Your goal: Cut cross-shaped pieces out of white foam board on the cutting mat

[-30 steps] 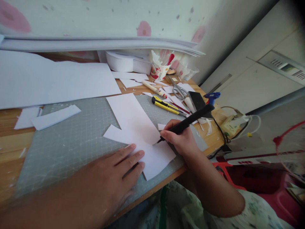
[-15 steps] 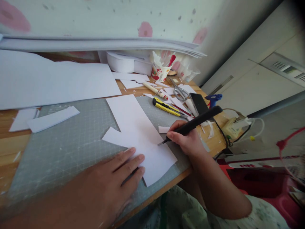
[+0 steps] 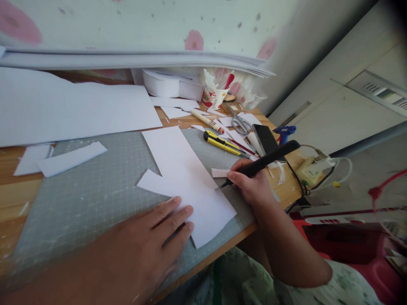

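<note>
My left hand (image 3: 159, 237) lies spread, its fingertips pressing on the lower left edge of a white foam board piece (image 3: 187, 182). That piece has a notch on its left side and rests on a grey cutting mat (image 3: 104, 182). Gripped like a pen in my right hand (image 3: 254, 186) is a black craft knife (image 3: 263, 161). The knife's thin blade points left and down, with its tip at the right edge of the board; whether it touches the surface I cannot tell. Beside the knife lies a small white offcut (image 3: 220, 173).
Behind the board are a yellow utility knife (image 3: 221, 143), scissors (image 3: 241, 125), a cream-handled tool (image 3: 206, 120) and a paper cup (image 3: 213, 96). A blue glue gun (image 3: 286, 131) stands at the right. A large white sheet (image 3: 73, 110) and a loose strip (image 3: 74, 158) lie left.
My right hand and the craft knife have shifted slightly right and up, bringing the blade tip closer to the board's right edge. My left hand and the board stay in place.
</note>
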The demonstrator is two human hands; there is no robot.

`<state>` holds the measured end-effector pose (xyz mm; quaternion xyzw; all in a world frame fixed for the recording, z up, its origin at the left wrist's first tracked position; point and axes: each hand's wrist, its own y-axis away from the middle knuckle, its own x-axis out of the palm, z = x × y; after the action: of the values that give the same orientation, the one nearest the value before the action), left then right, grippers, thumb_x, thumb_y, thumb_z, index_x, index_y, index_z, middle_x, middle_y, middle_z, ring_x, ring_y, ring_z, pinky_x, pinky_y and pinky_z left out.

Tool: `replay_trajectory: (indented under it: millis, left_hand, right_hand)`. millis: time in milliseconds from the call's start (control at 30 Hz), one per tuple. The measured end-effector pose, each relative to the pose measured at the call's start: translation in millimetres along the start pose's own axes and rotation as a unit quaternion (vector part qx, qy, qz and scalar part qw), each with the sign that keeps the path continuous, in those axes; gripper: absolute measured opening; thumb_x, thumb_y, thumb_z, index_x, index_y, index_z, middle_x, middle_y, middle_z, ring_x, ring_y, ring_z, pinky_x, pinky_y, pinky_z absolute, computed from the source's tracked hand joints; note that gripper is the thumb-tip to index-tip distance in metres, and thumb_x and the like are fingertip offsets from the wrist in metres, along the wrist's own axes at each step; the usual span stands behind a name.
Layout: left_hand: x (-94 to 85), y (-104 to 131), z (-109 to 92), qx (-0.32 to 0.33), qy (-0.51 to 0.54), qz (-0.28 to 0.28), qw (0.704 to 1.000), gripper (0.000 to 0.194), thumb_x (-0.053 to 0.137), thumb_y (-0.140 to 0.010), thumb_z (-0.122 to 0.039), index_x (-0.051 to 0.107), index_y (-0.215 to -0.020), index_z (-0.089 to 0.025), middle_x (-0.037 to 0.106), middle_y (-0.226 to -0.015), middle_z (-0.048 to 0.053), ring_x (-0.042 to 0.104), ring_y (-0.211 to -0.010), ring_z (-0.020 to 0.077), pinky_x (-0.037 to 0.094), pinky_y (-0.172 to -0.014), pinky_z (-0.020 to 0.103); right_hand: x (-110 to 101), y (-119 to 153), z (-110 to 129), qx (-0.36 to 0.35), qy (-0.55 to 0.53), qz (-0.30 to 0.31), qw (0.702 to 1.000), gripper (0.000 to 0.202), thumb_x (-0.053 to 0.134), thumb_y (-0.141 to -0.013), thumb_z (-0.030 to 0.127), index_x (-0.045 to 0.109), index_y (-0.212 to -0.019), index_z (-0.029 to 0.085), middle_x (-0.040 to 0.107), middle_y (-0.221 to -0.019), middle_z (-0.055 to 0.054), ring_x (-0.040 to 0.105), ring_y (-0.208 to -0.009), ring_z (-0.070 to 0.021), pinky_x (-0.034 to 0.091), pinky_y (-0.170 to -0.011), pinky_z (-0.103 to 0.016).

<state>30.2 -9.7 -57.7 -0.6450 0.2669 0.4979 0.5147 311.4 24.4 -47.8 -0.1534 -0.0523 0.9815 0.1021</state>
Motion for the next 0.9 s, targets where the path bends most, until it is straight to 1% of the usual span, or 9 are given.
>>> replay_trajectory:
  millis: [133, 200, 267, 367, 500, 633, 767, 833, 900]
  left_hand:
    - [-3.9, -2, 0, 0.000, 0.002, 0.003, 1.000, 0.036, 0.044, -0.100, -0.032, 0.073, -0.115, -0.020, 0.072, -0.127, 0.002, 0.059, -0.121, 0.0224, 0.034, -0.110, 0.036]
    - [-4.7, -2, -1, -0.010, 0.002, 0.003, 1.000, 0.038, 0.040, -0.101, -0.030, 0.073, -0.115, -0.020, 0.072, -0.126, 0.001, 0.060, -0.120, 0.0214, 0.036, -0.108, 0.036]
    - [-5.1, -2, -1, -0.011, 0.001, -0.002, 1.000, 0.041, 0.036, -0.103, -0.030, 0.074, -0.114, -0.020, 0.073, -0.125, 0.001, 0.062, -0.118, 0.0211, 0.037, -0.106, 0.036]
    - [-6.5, -3, -1, -0.013, 0.006, 0.002, 1.000, 0.042, 0.035, -0.103, -0.031, 0.073, -0.115, -0.020, 0.073, -0.125, 0.002, 0.063, -0.118, 0.0214, 0.040, -0.104, 0.037]
    - [-9.8, -5, 2, -0.011, 0.013, 0.006, 1.000, 0.038, 0.040, -0.103, -0.035, 0.074, -0.114, -0.022, 0.074, -0.124, 0.000, 0.064, -0.117, 0.0198, 0.041, -0.105, 0.034]
    - [-10.4, -4, 3, 0.002, 0.006, -0.002, 1.000, 0.033, 0.049, -0.100, -0.038, 0.074, -0.113, -0.022, 0.075, -0.122, 0.000, 0.064, -0.116, 0.0198, 0.039, -0.106, 0.032]
    - [-9.1, -4, 3, -0.004, 0.004, 0.005, 1.000, 0.032, 0.058, -0.096, -0.041, 0.073, -0.116, -0.022, 0.073, -0.126, 0.001, 0.064, -0.118, 0.0212, 0.040, -0.106, 0.033]
    - [-9.1, -5, 3, 0.002, 0.000, 0.004, 1.000, 0.032, 0.061, -0.094, -0.041, 0.073, -0.115, -0.020, 0.074, -0.124, 0.002, 0.064, -0.118, 0.0219, 0.041, -0.105, 0.033]
    - [-9.6, -5, 2, 0.008, -0.010, 0.002, 1.000, 0.032, 0.061, -0.094, -0.039, 0.073, -0.115, -0.018, 0.074, -0.124, 0.004, 0.064, -0.118, 0.0227, 0.040, -0.107, 0.034]
  right_hand:
    - [1, 1, -5, -0.005, -0.025, -0.012, 1.000, 0.022, 0.079, -0.068, 0.034, 0.064, -0.059, 0.020, 0.055, -0.048, 0.005, 0.042, -0.045, -0.0094, 0.030, -0.043, -0.023]
    - [1, 2, -7, -0.004, -0.031, -0.014, 0.999, 0.022, 0.079, -0.068, 0.034, 0.065, -0.059, 0.020, 0.055, -0.049, 0.005, 0.042, -0.045, -0.0095, 0.030, -0.043, -0.023]
    - [1, 2, -8, 0.004, -0.041, -0.021, 0.999, 0.022, 0.080, -0.067, 0.033, 0.065, -0.059, 0.020, 0.055, -0.049, 0.005, 0.042, -0.044, -0.0094, 0.029, -0.043, -0.023]
    - [1, 1, -11, 0.020, -0.062, -0.035, 0.997, 0.021, 0.081, -0.066, 0.030, 0.065, -0.060, 0.020, 0.053, -0.047, 0.006, 0.043, -0.043, -0.0093, 0.029, -0.042, -0.022]
    - [3, -1, -15, 0.032, -0.076, -0.046, 0.995, 0.021, 0.080, -0.065, 0.030, 0.063, -0.060, 0.020, 0.051, -0.044, 0.006, 0.042, -0.041, -0.0095, 0.030, -0.040, -0.023]
    - [6, -2, -14, 0.039, -0.099, -0.054, 0.993, 0.022, 0.079, -0.064, 0.030, 0.060, -0.060, 0.020, 0.048, -0.044, 0.007, 0.039, -0.039, -0.0084, 0.029, -0.038, -0.022]
    - [9, -3, -5, 0.037, -0.125, -0.072, 0.989, 0.024, 0.075, -0.061, 0.032, 0.055, -0.058, 0.021, 0.044, -0.044, 0.009, 0.037, -0.036, -0.0071, 0.029, -0.037, -0.021]
    - [10, 0, 2, 0.031, -0.137, -0.089, 0.986, 0.025, 0.071, -0.063, 0.036, 0.050, -0.058, 0.023, 0.039, -0.044, 0.011, 0.033, -0.035, -0.0061, 0.030, -0.036, -0.021]
    - [15, 6, 9, 0.026, -0.141, -0.091, 0.985, 0.027, 0.069, -0.065, 0.040, 0.049, -0.060, 0.023, 0.036, -0.043, 0.011, 0.031, -0.035, -0.0058, 0.031, -0.036, -0.020]
